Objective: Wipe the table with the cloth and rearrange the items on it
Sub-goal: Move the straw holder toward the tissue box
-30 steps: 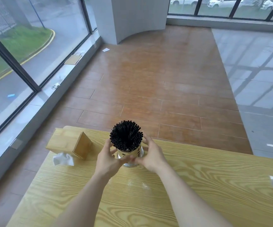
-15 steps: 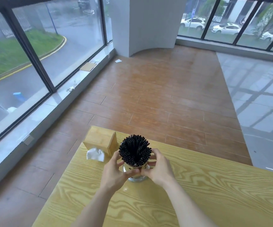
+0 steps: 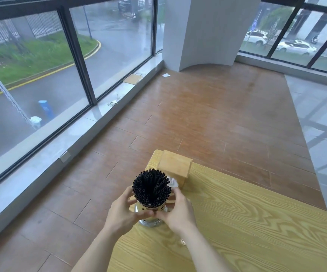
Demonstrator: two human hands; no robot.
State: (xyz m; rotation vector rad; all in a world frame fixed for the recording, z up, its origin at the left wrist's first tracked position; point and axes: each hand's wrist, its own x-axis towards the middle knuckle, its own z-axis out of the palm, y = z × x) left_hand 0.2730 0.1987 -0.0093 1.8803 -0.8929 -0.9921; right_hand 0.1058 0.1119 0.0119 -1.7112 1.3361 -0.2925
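Two hands are closed round one thing: the left hand and the right hand cup the metal holder from either side, fingers curled against its wall and thumbs meeting in front, so that neither hand is open or free. Black straws stand packed upright in it, fanning out a little at the top. The holder sits at the left edge of the table, close to the far left corner, and whether its base rests on the wood or is just lifted cannot be told from this angle. Just beyond it, at that far left corner, stands the wooden tissue box with a white tissue poking from its near face, close behind the straws. No cloth shows anywhere in view, and neither hand has one. Judging by that, the work in hand is the rearranging, not the wiping: the holder is being set near the box. Whether the table has already been wiped cannot be read from the grain, though faint glints near the right forearm may be damp. What lies on the unseen right part of the table is unknown.
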